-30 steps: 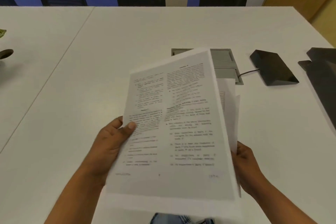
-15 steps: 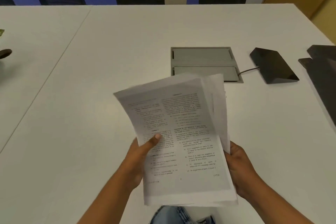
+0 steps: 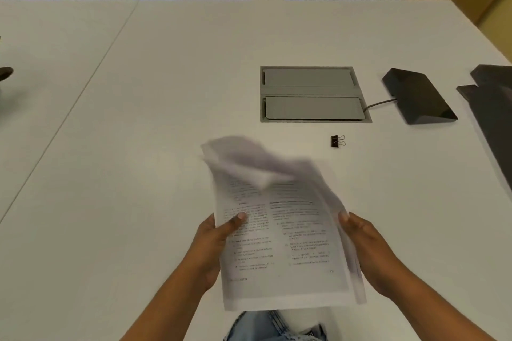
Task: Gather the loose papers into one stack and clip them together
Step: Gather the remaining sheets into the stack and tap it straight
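White papers held above the tabletop, left hand and right hand gripping opposite edges. Top blurred. Clip lies apart.

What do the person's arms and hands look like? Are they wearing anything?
Both forearms are bare: no sleeves, gloves, watch or bracelets show. The left hand and right hand have short nails, and no rings are visible. Light blue jeans peek out below.

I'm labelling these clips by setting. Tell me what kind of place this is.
Probably an office meeting room. The large white table has a grey flip-lid cable box set into its top, and a cable runs from it to a black wedge-shaped device. Printed papers and a binder clip fit desk work.
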`<state>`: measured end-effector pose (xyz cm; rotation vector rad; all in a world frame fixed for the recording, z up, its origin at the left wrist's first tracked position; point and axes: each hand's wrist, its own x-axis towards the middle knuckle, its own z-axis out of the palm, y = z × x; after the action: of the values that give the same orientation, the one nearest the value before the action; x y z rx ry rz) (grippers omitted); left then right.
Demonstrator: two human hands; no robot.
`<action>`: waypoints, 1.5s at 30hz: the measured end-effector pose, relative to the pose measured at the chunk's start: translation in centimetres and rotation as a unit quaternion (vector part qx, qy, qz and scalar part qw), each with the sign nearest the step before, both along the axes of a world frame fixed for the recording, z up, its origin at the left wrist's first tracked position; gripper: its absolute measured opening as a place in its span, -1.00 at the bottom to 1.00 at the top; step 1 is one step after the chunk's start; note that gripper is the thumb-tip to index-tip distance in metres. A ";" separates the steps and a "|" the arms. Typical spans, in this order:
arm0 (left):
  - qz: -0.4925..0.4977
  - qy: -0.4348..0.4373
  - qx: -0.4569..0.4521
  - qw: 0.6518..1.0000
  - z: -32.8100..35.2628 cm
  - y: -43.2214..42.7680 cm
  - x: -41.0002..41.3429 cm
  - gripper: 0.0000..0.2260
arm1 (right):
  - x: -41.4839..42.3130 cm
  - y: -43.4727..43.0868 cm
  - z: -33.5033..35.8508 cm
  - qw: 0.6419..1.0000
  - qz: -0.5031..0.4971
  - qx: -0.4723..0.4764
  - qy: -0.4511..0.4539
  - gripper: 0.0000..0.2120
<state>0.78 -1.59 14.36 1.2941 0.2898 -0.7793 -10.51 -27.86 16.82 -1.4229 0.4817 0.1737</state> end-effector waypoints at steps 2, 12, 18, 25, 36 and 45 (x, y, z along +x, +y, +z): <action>-0.001 -0.024 0.012 1.000 0.6 -0.1 0.2 -0.55 | 0.3 0.0 -0.2 1.000 -0.004 0.019 0.011 -0.53; -0.066 0.052 -0.046 0.995 0.8 0.7 0.6 -0.59 | 1.5 -0.1 -1.5 0.996 0.046 0.069 0.017 -0.54; -0.035 -0.032 -0.001 0.999 0.6 -0.3 0.5 -0.60 | 2.1 0.1 -2.3 0.999 -0.015 0.024 0.029 -0.69; -0.071 -0.016 -0.012 0.997 1.1 -1.1 1.5 -0.63 | 2.8 -0.9 -2.1 0.987 0.031 0.141 0.076 -0.63; 0.055 -0.129 0.035 0.989 0.9 -4.1 1.3 -0.76 | 4.3 -0.1 -2.3 0.998 -0.030 -0.057 0.023 -0.73; 0.008 -0.473 0.083 0.877 4.2 -5.4 4.0 -0.70 | 7.1 -0.7 0.2 0.975 -0.075 -0.159 -0.133 -0.59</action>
<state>4.77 -6.97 18.60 1.6806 -0.4336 -0.0357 -3.46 -28.60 17.00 -1.6852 0.4040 -0.2240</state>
